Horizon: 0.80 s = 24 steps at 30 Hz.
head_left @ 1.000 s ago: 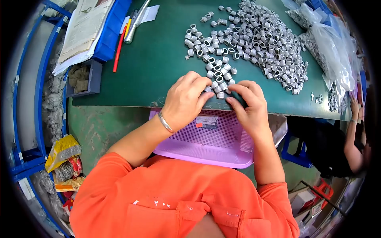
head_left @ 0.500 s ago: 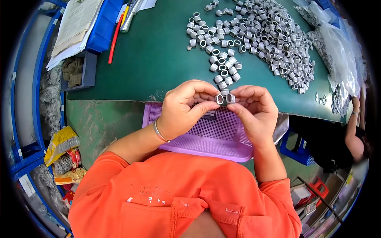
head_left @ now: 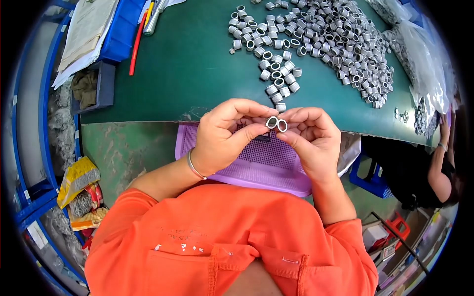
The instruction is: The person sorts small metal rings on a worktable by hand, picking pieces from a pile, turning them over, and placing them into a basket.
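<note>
Between thumb and fingers, my left hand (head_left: 228, 127) pinches one small grey metal ring (head_left: 271, 122). A second ring (head_left: 282, 126) is pinched by my right hand (head_left: 312, 135). The two rings are side by side, with their oval openings facing up toward me. Just beyond my fingertips, a loose group of similar rings (head_left: 278, 75) lies on the green table (head_left: 187, 74) and leads back to a large heap (head_left: 340, 44). Below my hands is a purple perforated basket (head_left: 276, 180), partly hidden by my hands and forearms.
A blue tray (head_left: 114, 37) with papers, a red pen (head_left: 138, 47) and a grey bin (head_left: 104, 85) with cloth are at the left. Clear plastic bags (head_left: 424, 59) stand at the right, near another person's arm (head_left: 439, 165). A blue stool (head_left: 368, 177) is under the table.
The rings between my hands have turned so both openings face me, and the right one sits slightly lower. The view has shifted slightly.
</note>
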### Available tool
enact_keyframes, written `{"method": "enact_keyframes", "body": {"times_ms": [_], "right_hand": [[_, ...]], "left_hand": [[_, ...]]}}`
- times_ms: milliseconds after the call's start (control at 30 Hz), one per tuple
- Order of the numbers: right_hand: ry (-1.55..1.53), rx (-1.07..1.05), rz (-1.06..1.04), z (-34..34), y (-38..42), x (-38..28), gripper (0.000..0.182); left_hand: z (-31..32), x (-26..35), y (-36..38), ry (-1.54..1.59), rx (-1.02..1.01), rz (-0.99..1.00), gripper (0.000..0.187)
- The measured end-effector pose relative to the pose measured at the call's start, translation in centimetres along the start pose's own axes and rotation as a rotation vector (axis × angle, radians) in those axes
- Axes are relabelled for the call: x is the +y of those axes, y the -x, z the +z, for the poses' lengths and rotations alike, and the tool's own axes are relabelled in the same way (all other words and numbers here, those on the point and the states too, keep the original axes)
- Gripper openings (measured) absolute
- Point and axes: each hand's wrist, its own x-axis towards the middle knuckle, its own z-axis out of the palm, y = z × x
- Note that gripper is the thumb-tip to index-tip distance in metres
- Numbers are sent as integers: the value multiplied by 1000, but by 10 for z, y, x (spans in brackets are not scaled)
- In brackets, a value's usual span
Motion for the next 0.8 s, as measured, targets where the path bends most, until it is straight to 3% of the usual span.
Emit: {"method": "enact_keyframes", "body": {"times_ms": [267,400,467,500,533,600,800], "right_hand": [[35,-33,2,-1,1,3,27],[-21,-46,109,3,2,0,28],[-110,-40,139,1,1,0,28],[-274,-46,239,-5,1,2,26],[-437,-51,343,-9,2,3,26],[-448,-40,355,-8,1,1,25],[-443,-49,386,-6,4,-3,25]], "left_hand": [[-2,1,2,-62,-14,-65,27],[2,5,2,-122,33,-51,29],[-2,3,3,354,74,-322,25],[1,6,1,485,94,-339,21],[-1,8,1,481,98,-334,21],[-6,11,2,708,41,-558,18],[-12,8,3,858,-13,-670,18]]}}
